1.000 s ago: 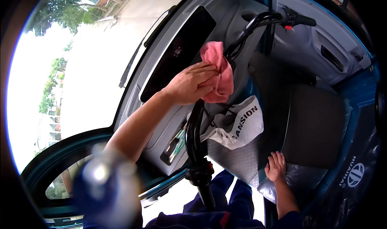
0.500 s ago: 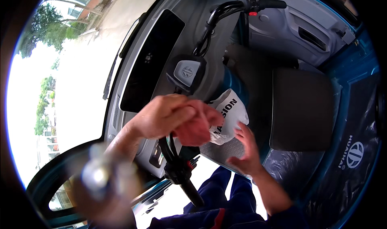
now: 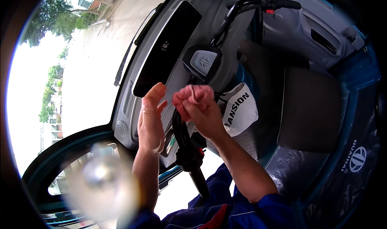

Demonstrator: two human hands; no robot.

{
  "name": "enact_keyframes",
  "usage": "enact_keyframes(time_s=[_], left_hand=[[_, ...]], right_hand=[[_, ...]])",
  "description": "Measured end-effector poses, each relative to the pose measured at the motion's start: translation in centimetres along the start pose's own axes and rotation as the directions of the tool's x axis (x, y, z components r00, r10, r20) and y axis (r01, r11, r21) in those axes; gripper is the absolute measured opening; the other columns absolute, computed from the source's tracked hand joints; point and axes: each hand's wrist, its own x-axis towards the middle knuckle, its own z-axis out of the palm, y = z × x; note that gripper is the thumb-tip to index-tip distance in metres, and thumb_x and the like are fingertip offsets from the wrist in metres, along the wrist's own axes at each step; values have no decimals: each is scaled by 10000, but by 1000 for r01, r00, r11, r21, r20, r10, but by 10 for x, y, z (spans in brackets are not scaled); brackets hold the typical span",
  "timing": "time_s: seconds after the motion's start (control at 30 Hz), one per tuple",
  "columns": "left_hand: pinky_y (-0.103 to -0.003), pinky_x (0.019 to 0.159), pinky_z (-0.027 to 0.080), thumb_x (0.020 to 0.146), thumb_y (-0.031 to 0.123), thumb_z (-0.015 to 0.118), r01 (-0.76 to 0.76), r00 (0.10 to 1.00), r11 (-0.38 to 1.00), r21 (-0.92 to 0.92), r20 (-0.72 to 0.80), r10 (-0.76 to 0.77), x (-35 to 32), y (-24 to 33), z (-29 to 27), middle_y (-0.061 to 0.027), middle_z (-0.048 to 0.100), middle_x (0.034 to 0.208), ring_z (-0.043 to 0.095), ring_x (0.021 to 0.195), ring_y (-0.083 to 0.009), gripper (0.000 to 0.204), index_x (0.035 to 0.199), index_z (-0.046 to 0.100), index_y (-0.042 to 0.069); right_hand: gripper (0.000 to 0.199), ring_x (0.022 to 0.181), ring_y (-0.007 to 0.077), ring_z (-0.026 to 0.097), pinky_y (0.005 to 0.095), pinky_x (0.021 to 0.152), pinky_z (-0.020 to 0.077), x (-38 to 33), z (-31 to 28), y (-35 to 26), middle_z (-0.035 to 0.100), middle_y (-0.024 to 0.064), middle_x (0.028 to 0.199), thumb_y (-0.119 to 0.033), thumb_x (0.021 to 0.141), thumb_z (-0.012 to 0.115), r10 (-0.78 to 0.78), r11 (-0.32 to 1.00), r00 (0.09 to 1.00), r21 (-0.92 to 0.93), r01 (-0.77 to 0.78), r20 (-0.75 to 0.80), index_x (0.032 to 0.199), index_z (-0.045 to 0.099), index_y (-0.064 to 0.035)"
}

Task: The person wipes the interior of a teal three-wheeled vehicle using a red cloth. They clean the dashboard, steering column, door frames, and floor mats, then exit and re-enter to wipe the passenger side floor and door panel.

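A crumpled pink cloth [image 3: 197,93] is bunched in my right hand [image 3: 207,118], whose fingers are closed round it above the handlebar [image 3: 181,134]. To its left, my left hand [image 3: 151,120] is raised with its fingers stretched out and nothing in it. It stands apart from the cloth, over the grey dashboard edge. Just right of my right hand hangs a white bag [image 3: 242,110] with black lettering, partly hidden behind that hand. The handlebar's central cover [image 3: 202,62], grey with a black surround, lies beyond both hands.
A black dashboard panel [image 3: 169,47] runs under the windscreen. On the right sits a dark padded seat [image 3: 310,108], with plastic-wrapped panels beside it. The far handlebar grip [image 3: 286,3] points toward the grey door [image 3: 298,31]. A blurred round object [image 3: 100,180] covers the lower left.
The pink cloth has passed from my left hand to my right. My left hand has opened and turned upright; my right hand has moved left, away from the white bag.
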Motion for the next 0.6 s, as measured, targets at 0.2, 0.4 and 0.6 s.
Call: enact_keyframes(time_s=[0.2, 0.4, 0.6], left_hand=[[-443, 1106, 447, 1082, 628, 398, 42, 997, 989, 140, -64, -33, 33, -79, -26, -191, 583, 1446, 528, 1386, -289, 738, 1476, 527, 18], [-390, 1042, 486, 1063, 258, 590, -346, 938, 721, 601, 195, 287, 78, -126, -31, -141, 685, 1279, 633, 1207, -297, 372, 1369, 603, 47], [-462, 1084, 454, 904, 90, 689, -504, 856, 369, 781, 395, 333, 66, -156, -62, -177, 639, 1310, 581, 1256, -385, 426, 1319, 610, 39]], right_hand=[[213, 701, 82, 533, 258, 624, 454, -39, 17, -44, 598, 51, 870, 85, 885, 529, 240, 881, 952, 370, -296, 189, 738, 466, -55], [140, 655, 65, 587, 221, 590, 451, -14, -12, -10, 621, 24, 753, 46, 854, 535, 212, 887, 908, 318, -334, 362, 857, 658, -21], [189, 825, 134, 699, 299, 738, 554, 2, -72, -6, 739, 83, 967, -187, 965, 735, -18, 968, 895, -230, -96, -445, 1067, 710, -30]])
